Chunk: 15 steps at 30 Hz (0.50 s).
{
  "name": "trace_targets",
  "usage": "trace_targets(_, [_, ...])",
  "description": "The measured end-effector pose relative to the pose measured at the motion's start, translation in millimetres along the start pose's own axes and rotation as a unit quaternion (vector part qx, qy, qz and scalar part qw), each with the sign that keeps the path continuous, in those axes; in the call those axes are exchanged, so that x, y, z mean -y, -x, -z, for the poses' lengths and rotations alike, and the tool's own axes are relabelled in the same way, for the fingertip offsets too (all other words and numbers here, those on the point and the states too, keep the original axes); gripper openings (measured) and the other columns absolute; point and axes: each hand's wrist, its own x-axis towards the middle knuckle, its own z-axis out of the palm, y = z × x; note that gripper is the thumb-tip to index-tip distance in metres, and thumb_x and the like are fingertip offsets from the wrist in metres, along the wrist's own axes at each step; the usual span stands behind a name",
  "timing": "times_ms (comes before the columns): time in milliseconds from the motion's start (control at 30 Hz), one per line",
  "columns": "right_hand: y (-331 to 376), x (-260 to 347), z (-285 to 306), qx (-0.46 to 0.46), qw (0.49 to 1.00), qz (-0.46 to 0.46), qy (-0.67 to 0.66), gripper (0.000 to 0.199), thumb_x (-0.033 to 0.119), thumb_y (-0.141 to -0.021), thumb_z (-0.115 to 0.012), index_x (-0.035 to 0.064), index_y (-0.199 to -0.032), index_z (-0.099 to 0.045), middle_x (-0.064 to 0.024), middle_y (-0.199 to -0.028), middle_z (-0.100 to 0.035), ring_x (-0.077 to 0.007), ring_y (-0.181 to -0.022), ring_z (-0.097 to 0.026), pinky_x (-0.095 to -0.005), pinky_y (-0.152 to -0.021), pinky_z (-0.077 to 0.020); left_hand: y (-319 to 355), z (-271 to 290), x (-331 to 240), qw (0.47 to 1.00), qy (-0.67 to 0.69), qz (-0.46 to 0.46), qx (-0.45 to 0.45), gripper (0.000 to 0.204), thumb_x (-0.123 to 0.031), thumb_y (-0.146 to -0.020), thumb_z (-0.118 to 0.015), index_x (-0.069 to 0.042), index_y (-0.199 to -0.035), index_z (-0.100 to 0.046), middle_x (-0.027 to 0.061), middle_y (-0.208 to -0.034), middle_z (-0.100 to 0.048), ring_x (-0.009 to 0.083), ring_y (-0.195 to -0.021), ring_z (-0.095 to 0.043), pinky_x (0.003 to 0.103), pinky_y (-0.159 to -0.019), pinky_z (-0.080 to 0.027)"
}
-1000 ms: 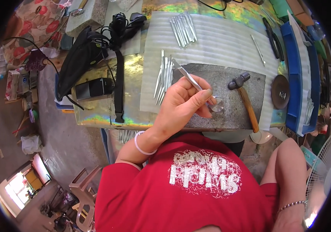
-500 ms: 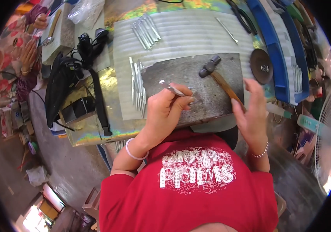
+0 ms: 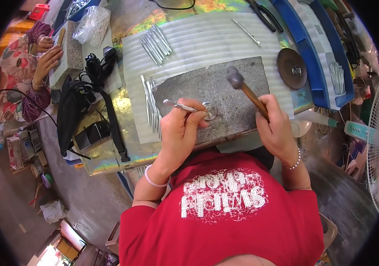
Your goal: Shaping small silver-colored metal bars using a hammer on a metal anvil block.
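**Both hands now full**

A moment earlier the right hand [image 3: 274,126] was spread beside the hammer [image 3: 247,93]; now it was clamped round the handle, right of the frame's centre, so neither hand was free. The left hand [image 3: 178,133] pinched a slim metal piece [image 3: 179,105] near the centre, its fingertips by a shiny disc [image 3: 212,111] on the grey slab [image 3: 198,83].

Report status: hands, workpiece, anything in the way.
Left hand pinching slim metal piece over grey slab. Right hand gripping wooden-handled hammer. Shiny round disc by left hand; loose metal pieces near slab's left edge.
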Motion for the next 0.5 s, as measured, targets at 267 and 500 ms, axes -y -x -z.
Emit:
trace_targets(267, [24, 3, -7, -0.032, 0.916, 0.027, -0.398, 0.029, 0.023, -0.095, -0.050, 0.0021, -0.113, -0.041, -0.0045, -0.079, -0.052, -0.0081, -0.058, -0.046, -0.0230, -0.053, -0.0384, -1, 1, -2, 1.000, -0.012, 0.001, 0.016, 0.005, 0.002, -0.089, -0.052, 0.003, -0.095, -0.053, 0.0108, -0.087, -0.063, 0.0145, -0.066, -0.063, 0.022, -0.060, -0.050])
trace_targets(500, [24, 9, -12, -0.040, 0.901, 0.083, -0.423, 0.035, 0.025, -0.096, -0.046, 0.0015, -0.119, -0.032, -0.0066, -0.082, -0.050, -0.0066, -0.059, -0.044, -0.0194, -0.053, -0.0380, -2, 0, -4, 1.000, -0.016, -0.004, -0.020, 0.001, 0.004, -0.085, -0.056, 0.003, -0.086, -0.056, 0.0064, -0.078, -0.061, 0.0115, -0.061, -0.062, 0.022, -0.054, -0.048])
